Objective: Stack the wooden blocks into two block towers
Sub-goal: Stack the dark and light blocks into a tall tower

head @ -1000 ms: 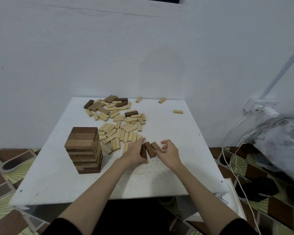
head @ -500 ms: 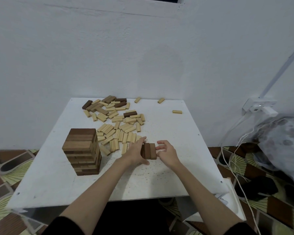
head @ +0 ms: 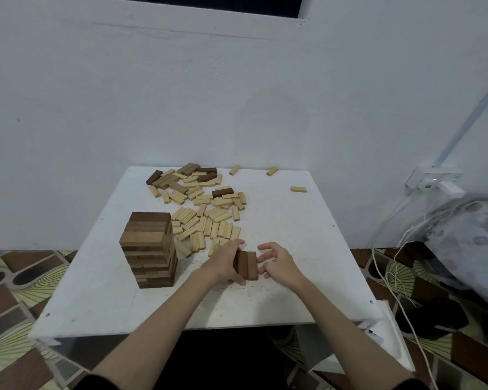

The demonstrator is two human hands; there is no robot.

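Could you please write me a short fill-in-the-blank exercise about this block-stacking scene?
1. The finished tower stands to the ____ of both hands.
2. The blocks between the left hand and right hand are ____ in colour.
3. The dark row lies on the ____ table.
4. Most loose blocks in the pile are ____ wood.

Missing words: left; dark brown; white; light

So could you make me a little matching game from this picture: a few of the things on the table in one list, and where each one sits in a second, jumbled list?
Things:
1. brown block tower
2. row of dark blocks
3. pile of loose blocks
4. lone pale block

Places:
A. between the left hand and right hand
B. by itself near the table's far right edge
C. standing on the table's left side
D. scattered over the middle and back

Pairs: 1-C, 2-A, 3-D, 4-B
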